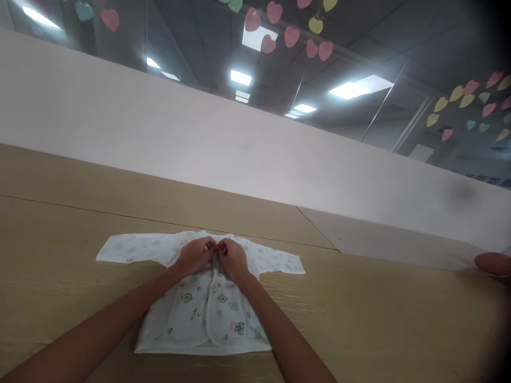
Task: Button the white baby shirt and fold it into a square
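A white wall panel runs slantwise across the far side, and above it a glass pane shows ceiling lights and paper hearts. Below the panel spreads a pale wood-grain tabletop. At the far right edge, well apart from my own hands, a rounded bit of someone else's hand comes into view.

The white baby jacket lies flat on the table, a little left of centre. Its collar is far from me, its hem is near, and its sleeves spread out left and right. Small green prints dot the cotton.

The jacket is already smoothed out, with its two front panels brought together down the middle, though their rounded corners curve apart near the hem. A round button shows just below my hands, and it looks done up, though I can't be sure from here. The neck is what's left in hand.

My left hand and right hand lie close together at the collar. My left fingers and right fingers are closed and pinching the front edge there, but they hide whatever small fastening lies between them.
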Motion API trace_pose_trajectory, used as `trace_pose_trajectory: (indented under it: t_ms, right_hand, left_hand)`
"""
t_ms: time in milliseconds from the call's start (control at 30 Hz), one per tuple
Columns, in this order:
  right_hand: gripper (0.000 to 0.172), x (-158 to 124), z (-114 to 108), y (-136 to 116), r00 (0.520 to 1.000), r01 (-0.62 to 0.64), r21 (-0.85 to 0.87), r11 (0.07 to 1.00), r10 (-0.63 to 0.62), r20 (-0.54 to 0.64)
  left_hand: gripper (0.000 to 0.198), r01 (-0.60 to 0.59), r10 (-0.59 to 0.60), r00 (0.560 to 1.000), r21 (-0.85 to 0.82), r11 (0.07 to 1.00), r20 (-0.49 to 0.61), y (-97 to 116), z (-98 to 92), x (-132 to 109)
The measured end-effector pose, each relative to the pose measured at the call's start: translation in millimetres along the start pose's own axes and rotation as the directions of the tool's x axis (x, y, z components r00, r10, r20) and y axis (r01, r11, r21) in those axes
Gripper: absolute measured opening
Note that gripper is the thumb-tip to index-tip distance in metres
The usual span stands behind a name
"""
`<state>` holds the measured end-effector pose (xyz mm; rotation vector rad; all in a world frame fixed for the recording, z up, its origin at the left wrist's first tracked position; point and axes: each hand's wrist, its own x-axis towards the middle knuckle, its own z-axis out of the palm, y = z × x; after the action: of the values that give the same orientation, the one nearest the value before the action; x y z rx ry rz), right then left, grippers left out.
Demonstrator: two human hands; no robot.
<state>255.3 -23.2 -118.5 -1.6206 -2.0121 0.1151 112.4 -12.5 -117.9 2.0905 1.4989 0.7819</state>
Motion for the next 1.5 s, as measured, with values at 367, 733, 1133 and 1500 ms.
trace_pose_trajectory:
  t_ms: [367, 733, 1133, 1500]
  right_hand:
    - [0.008, 11.4, -5.1, 17.3, 0.973, -0.231, 0.516, 0.825, 0.206, 0.107]
    - [0.009, 10.0, -38.8, -1.4, 0.798, -0.388, 0.419, 0.821, 0.072, 0.598]
    - [0.008, 9.2, -48.1, -0.8, 0.704, -0.385, 0.317, 0.867, 0.053, 0.709]
    - [0.008, 9.0, -43.9, -2.0, 0.717, -0.417, 0.271, 0.868, 0.131, 0.684]
  left_hand:
    - [0.045, -0.062, 0.051, 0.987, 0.069, 0.996, 0.153, 2.6, -5.8, -2.5]
    - [0.02, -0.177, 0.228, 0.871, -0.155, 0.972, 0.434, -7.5, -20.7, 4.5]
    - [0.019, -0.15, 0.237, 0.852, -0.215, 0.965, 0.467, -10.9, -20.0, 7.3]
    - [0.018, -0.138, 0.258, 0.835, -0.268, 0.954, 0.487, -12.7, -21.1, 8.5]
